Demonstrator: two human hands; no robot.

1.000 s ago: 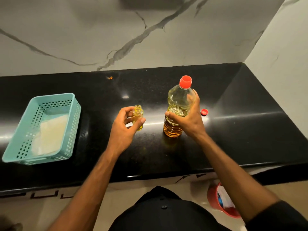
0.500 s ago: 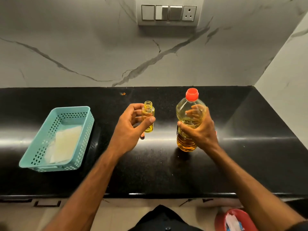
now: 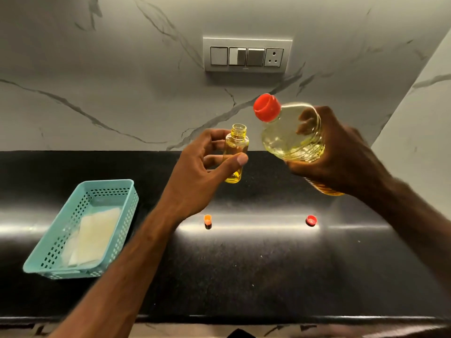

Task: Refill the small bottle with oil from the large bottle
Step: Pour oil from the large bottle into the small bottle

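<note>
My left hand point(image 3: 195, 176) holds the small clear bottle point(image 3: 235, 147) upright in the air above the black counter point(image 3: 244, 264), thumb in front and fingers behind. Its mouth is uncapped and a little yellow oil sits at its bottom. My right hand point(image 3: 341, 157) grips the large oil bottle point(image 3: 290, 140) around its body, lifted and tilted with its red spout top point(image 3: 266, 107) pointing left toward the small bottle. The two bottles are close but apart.
A small orange cap point(image 3: 207, 219) and a red cap point(image 3: 311, 220) lie on the counter below the hands. A teal perforated basket point(image 3: 114, 215) holding white folded material stands at the left. A switch panel point(image 3: 246, 56) is on the marble wall behind.
Both bottles rose off the counter. The large bottle went from upright to tilted left toward the small bottle's mouth. The camera view tipped upward, showing the switch panel and both caps.
</note>
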